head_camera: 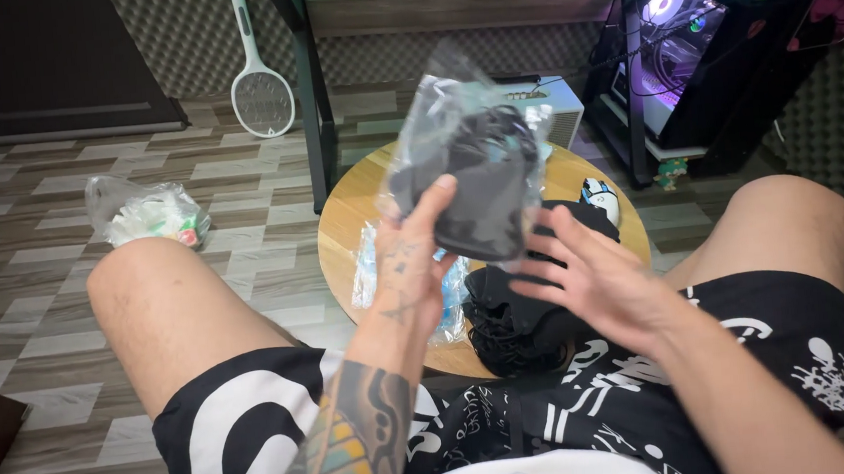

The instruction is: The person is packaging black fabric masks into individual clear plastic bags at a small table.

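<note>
While the left hand [421,252] grips a clear plastic bag of black face masks [473,178] from below, fingers curled up its near side, the bag stands upright above the round wooden worktop [345,218], mouth uppermost so the contents stay in. Right hand [586,274] is open, fingers spread, touching the bag's lower right edge, holding nothing; placement reads as steadying. Loose pile of black masks [509,325] lies on the worktop's near edge, just beside an empty-looking clear wrapper [370,271]; a white computer mouse [599,196] sits behind.

Grey plank floor [28,198], foam wall [175,36], lit PC [673,42] rt.
</note>
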